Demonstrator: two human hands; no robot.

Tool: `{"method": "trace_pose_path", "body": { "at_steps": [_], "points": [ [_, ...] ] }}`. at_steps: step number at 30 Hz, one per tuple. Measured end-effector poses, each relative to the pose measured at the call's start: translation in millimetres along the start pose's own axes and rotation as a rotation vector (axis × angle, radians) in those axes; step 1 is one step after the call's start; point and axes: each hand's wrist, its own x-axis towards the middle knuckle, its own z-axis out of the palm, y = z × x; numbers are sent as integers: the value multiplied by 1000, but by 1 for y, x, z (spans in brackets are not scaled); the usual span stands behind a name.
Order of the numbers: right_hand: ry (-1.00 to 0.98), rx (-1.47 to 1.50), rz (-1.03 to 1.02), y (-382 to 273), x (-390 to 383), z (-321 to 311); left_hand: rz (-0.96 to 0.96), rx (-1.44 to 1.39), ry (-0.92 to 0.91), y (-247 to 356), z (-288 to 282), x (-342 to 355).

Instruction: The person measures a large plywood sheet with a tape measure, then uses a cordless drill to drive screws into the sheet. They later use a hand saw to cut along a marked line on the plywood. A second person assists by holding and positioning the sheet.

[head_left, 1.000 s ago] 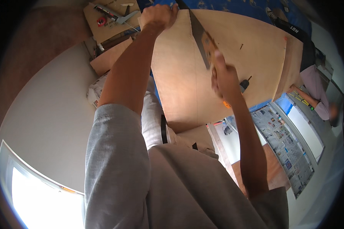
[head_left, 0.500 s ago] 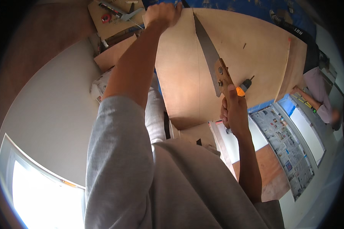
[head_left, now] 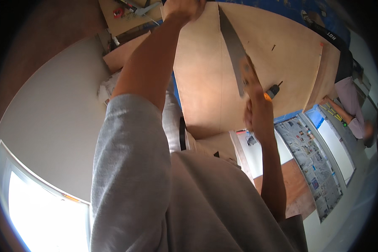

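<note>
We judge the step in hand to be a saw cut along a marked line. Our right hand [head_left: 258, 111] is clenched around the handle of the long grey-bladed hand saw [head_left: 235, 59], whose blade lies on the large pale plywood sheet [head_left: 277, 67], running away from us and just beside a thin straight line drawn down the sheet. Our left hand [head_left: 184, 8] is at the far edge of the same sheet, curled over it, apparently gripping that edge to steady the panel; its fingers are cut off by the frame. The saw therefore extends directly forward from the right hand, well to the right of the left one. The next stroke, in our judgement, calls for keeping the blade parallel to the drawn line while the left hand holds the sheet still.
</note>
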Motion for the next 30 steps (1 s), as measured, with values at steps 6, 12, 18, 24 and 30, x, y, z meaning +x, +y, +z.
{"method": "trace_pose_path", "body": {
  "at_steps": [6,12,18,24,30],
  "points": [
    [-13,80,175,17,-64,-20,-173,-61,60,1,4,1],
    [31,48,91,-30,101,39,-290,-165,-214,4,9,5],
    [7,55,24,-28,85,32,111,-23,301,1,12,5],
    [-14,79,137,33,-52,-14,-213,-142,-101,6,4,9],
    [-2,64,127,14,-43,-5,115,128,329,-3,-5,8]
  ]
}}
